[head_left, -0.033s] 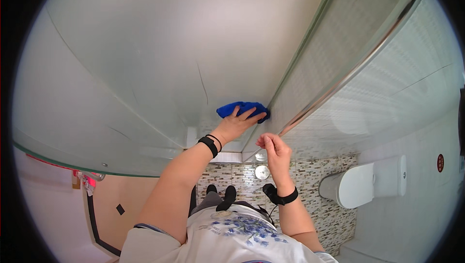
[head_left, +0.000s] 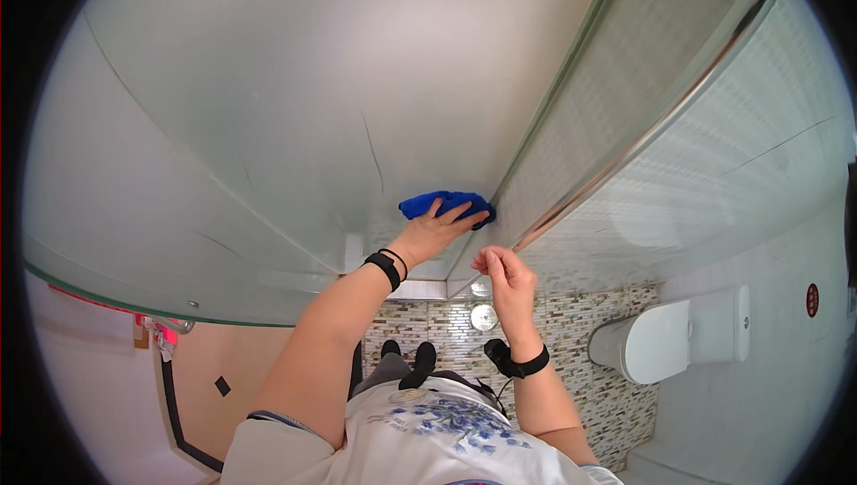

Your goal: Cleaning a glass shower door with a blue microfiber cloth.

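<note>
My left hand (head_left: 435, 231) presses a bunched blue cloth (head_left: 437, 203) flat against the frosted glass panel (head_left: 295, 119), low down by the corner where two panels meet. The fingers lie over the cloth and hold it. A black band and a thin cord circle that wrist. My right hand (head_left: 509, 277) is curled closed, thumb along the fingers, with nothing visible in it. It hovers beside the lower end of the metal edge strip (head_left: 571, 202); whether it touches the strip I cannot tell.
A white toilet (head_left: 658, 342) stands at the right on mosaic-tiled floor (head_left: 571, 369). A round drain cover (head_left: 483, 317) lies in front of my feet. At the left, the glass's green lower edge (head_left: 241, 323) curves above a beige floor area with a dark border.
The blue cloth and my left hand have slid very slightly down the glass. My right hand stays in nearly the same place.
</note>
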`<state>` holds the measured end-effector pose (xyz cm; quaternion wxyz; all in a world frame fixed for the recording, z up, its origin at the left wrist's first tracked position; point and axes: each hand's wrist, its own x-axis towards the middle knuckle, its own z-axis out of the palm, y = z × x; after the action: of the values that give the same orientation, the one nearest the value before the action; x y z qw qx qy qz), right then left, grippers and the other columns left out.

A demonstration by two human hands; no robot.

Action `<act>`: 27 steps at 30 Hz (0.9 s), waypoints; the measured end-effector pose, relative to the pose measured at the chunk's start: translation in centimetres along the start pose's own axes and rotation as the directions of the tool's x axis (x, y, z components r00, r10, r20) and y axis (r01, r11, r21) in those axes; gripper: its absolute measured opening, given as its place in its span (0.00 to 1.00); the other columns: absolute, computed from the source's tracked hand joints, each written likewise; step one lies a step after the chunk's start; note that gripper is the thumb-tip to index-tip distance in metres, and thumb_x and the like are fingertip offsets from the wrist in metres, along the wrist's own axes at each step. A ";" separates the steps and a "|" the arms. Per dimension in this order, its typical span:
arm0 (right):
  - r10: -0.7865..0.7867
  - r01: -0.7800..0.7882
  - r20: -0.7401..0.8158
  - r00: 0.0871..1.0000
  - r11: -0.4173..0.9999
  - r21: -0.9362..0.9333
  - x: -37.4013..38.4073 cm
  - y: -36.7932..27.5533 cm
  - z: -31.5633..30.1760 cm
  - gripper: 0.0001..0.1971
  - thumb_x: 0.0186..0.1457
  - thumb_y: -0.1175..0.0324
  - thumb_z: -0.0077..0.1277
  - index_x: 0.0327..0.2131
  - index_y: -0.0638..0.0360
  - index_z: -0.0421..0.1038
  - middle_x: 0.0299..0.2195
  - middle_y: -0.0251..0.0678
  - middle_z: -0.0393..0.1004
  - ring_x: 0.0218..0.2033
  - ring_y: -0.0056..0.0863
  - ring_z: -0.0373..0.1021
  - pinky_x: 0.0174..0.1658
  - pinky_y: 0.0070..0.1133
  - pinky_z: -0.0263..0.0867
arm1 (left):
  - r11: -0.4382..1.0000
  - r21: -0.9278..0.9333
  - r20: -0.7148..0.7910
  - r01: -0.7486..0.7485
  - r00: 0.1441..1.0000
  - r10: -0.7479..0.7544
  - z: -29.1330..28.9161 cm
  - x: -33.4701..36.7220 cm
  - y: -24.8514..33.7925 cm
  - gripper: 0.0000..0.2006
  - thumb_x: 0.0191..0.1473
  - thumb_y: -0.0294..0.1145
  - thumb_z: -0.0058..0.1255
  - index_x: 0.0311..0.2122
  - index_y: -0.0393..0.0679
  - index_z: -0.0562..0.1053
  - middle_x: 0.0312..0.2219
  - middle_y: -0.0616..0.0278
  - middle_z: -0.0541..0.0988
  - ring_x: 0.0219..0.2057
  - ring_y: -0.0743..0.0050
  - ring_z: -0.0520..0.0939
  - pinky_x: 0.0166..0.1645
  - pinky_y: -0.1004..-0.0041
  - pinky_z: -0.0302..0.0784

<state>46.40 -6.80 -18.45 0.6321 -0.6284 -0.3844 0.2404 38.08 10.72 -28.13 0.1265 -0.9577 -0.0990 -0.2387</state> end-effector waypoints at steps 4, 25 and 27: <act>0.038 -0.038 0.008 0.999 0.999 -0.027 -0.5 0.8 0.0 0.08 0.58 0.74 0.45 0.33 0.68 0.72 0.25 0.36 0.76 0.28 0.21 0.73 0.33 0.18 0.68 | 0.997 -0.061 0.182 -0.050 0.981 0.060 -0.5 -1.5 -0.6 0.25 0.55 0.38 0.44 0.59 0.60 0.60 0.57 0.78 0.61 0.58 0.80 0.60 0.56 0.59 0.61; 0.024 -0.031 0.125 0.992 0.998 0.056 0.5 0.6 2.2 0.08 0.58 0.73 0.45 0.33 0.69 0.72 0.26 0.38 0.76 0.29 0.23 0.75 0.34 0.18 0.70 | 0.869 0.430 -0.530 0.246 0.848 0.022 -7.1 3.0 -5.7 0.29 0.47 0.33 0.52 0.54 0.74 0.63 0.62 0.67 0.47 0.63 0.50 0.47 0.60 0.37 0.37; 0.024 -0.034 0.134 0.991 0.997 0.067 0.5 0.6 2.2 0.08 0.58 0.73 0.45 0.33 0.69 0.72 0.26 0.38 0.76 0.29 0.23 0.75 0.34 0.18 0.70 | 0.850 0.505 -0.385 0.152 0.921 0.064 -5.5 0.5 -5.7 0.27 0.49 0.36 0.49 0.55 0.75 0.63 0.62 0.66 0.47 0.64 0.51 0.44 0.60 0.37 0.37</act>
<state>45.05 -5.03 -19.19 0.6229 -0.5942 -0.4079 0.3041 34.74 14.59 -22.04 0.3946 -0.8172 -0.1559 -0.3901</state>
